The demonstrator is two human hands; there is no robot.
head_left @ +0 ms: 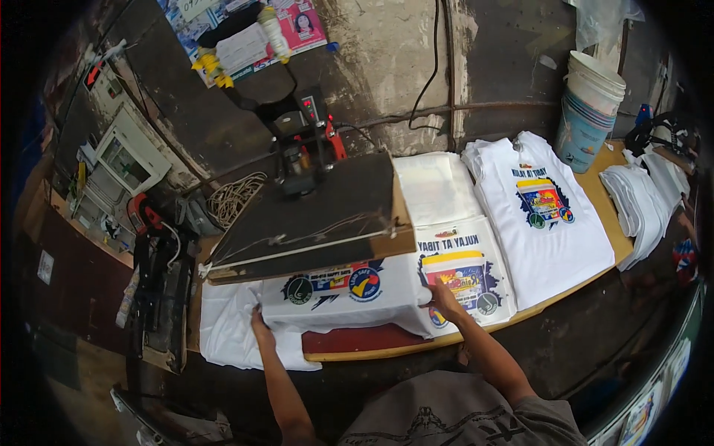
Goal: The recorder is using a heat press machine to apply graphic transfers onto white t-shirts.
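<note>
Draped shirt [346, 316] of soft, matt cloth; press plate [320, 208] matt, scuffed; printed sheet [465, 259] of smooth paper; wooden tabletop [608, 178]; smooth plastic bucket [585, 123]; rough, flaking wall [398, 67].

I view a dim room: the held white shirt [338, 318] shows bright, the floor [584, 334] lies in shadow, edges bend toward a black rim.

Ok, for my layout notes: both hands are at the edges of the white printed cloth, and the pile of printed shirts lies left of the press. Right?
Not quite: the head view shows the pile of printed shirts lying right of the press, not left. The rest holds: the left hand and the right hand are at the edges of the white printed cloth.
</note>
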